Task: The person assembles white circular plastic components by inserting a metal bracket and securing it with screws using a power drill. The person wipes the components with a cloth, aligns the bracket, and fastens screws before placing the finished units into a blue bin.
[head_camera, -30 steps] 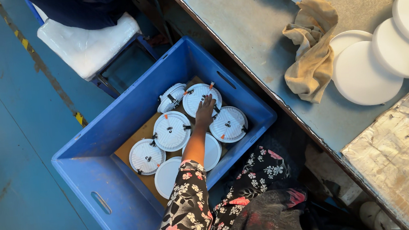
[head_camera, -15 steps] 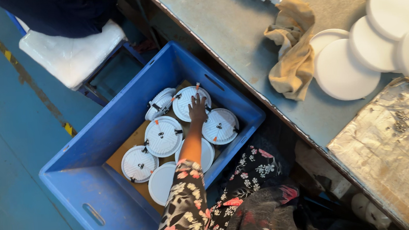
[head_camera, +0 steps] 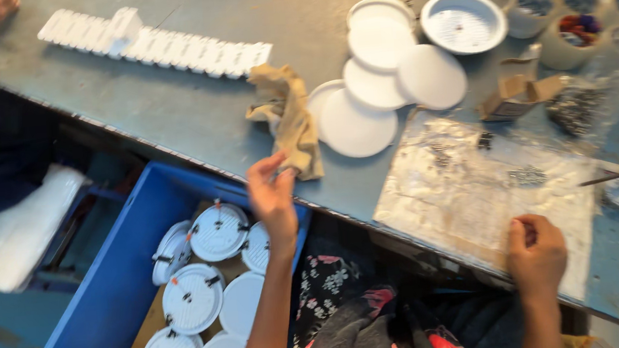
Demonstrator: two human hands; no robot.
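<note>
White round light housings (head_camera: 218,231) fill the blue crate (head_camera: 106,300) below the table's near edge, none yet lifted out; the left hand (head_camera: 273,191) hovers empty above them, fingers loosely spread, near a tan cloth (head_camera: 292,116). Several white discs (head_camera: 383,80) lie mid-table, and the right hand (head_camera: 536,252), fingers curled shut, rests on the foil sheet (head_camera: 472,183) at the near edge.

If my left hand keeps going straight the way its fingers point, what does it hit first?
Most likely the tan cloth draped at the near edge of the grey table. The left hand is raised, fingers pointing up toward it and almost at its lower end. Depth is blurred, so contact is uncertain.
</note>
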